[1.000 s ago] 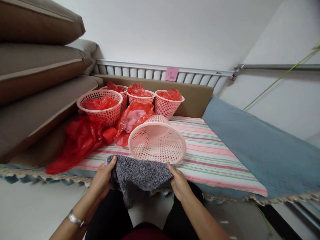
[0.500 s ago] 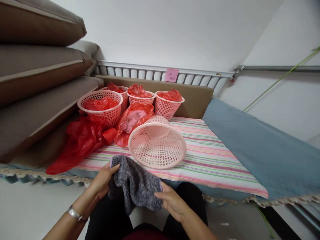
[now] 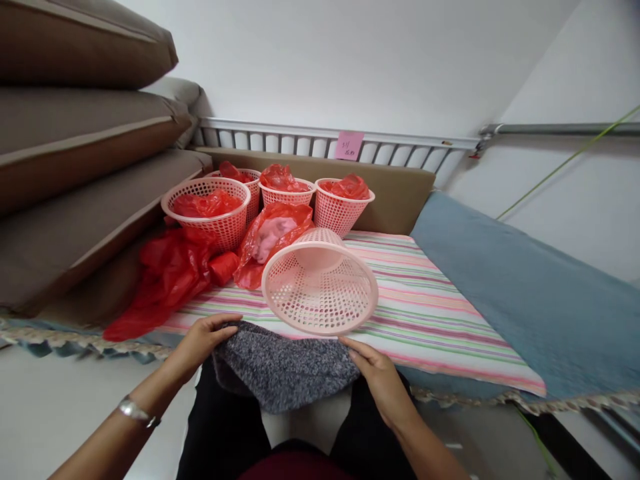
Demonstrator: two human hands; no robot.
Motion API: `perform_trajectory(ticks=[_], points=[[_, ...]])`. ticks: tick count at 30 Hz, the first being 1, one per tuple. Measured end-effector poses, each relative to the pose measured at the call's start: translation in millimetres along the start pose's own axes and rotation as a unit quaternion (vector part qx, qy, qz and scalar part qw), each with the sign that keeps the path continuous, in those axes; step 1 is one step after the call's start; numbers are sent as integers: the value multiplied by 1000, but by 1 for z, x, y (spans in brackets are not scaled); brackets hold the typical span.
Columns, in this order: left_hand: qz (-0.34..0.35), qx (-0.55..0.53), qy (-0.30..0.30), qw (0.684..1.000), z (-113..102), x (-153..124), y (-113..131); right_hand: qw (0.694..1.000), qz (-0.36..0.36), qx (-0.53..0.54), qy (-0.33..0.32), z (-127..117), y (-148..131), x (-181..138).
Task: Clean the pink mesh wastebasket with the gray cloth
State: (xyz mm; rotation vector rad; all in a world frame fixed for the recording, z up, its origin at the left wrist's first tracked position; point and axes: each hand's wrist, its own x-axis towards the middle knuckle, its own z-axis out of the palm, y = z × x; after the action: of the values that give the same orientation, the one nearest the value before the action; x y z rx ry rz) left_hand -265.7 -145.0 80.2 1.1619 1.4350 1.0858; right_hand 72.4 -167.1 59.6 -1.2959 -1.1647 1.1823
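A grey speckled knitted cloth (image 3: 287,365) is stretched between both my hands at the near edge of the bed. My left hand (image 3: 200,341) pinches its left corner with curled fingers. My right hand (image 3: 380,380) grips its right edge. Just beyond the cloth a pink perforated plastic basket (image 3: 320,285) lies tipped on its side, mouth toward me, on the striped sheet (image 3: 425,313).
Three more pink baskets (image 3: 210,212) lined with red plastic bags stand at the back left. Loose red bags (image 3: 165,280) lie beside them, one holding something pink. Brown cushions (image 3: 75,160) are stacked on the left. A blue blanket (image 3: 510,287) covers the right side. A white railing (image 3: 320,141) runs behind.
The cloth was bunched up and lowered toward my lap half a second ago; now it is spread out flat again between both hands at the bed's edge.
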Motion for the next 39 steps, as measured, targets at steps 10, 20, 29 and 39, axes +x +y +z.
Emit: perform_trajectory(ticks=[10, 20, 29, 39], points=[[-47, 56, -159, 985, -8, -32, 11, 973, 54, -168, -150, -27, -3, -22], [122, 410, -258, 867, -7, -35, -11, 895, -14, -353, -273, -37, 7, -42], [-57, 73, -203, 975, -9, 20, 37, 967, 41, -115, -225, -4, -46, 34], [102, 97, -134, 981, 90, -32, 51, 959, -100, -239, -112, 55, -51, 4]])
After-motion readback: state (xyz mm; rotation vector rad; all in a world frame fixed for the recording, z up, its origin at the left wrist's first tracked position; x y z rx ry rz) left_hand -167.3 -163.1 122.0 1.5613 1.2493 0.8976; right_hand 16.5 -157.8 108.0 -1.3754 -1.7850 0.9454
